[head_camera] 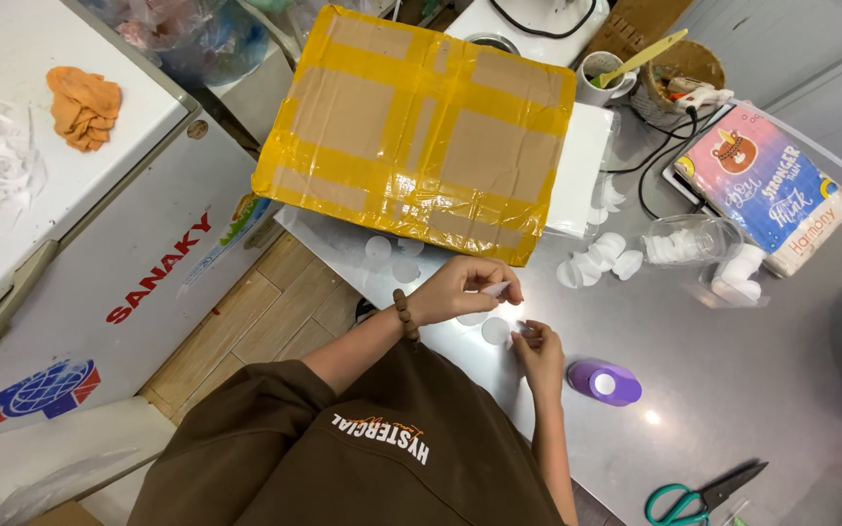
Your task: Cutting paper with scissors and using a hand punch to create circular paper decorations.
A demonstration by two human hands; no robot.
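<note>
**Head view: two hands pinch small white paper pieces over a steel desk**

Head view looks down on a person in a brown sweatshirt at a grey metal desk [733, 390]. The left hand [465, 285], with a beaded bracelet at the wrist, is curled closed, its fingertips pinching a small white paper piece [494, 289]. The right hand [541, 353] sits just below and to the right of it, fingers drawn together on something small at the fingertips; what it grips is too small to tell. A white paper circle [495, 331] lies on the desk between the two hands.

Just right of the right hand rests a purple hole punch [604, 382]. Further up the desk, a loose heap of white paper circles [596, 261] lies near a clear plastic cup [691, 240] on its side. A flattened cardboard sheet [421, 131] banded with yellow tape leans over the far edge of the desk. Green-handled scissors [699, 495] lie near the lower edge, well apart from both hands. An orange cloth [83, 105] sits on a white chest freezer [70, 195] to the left.
</note>
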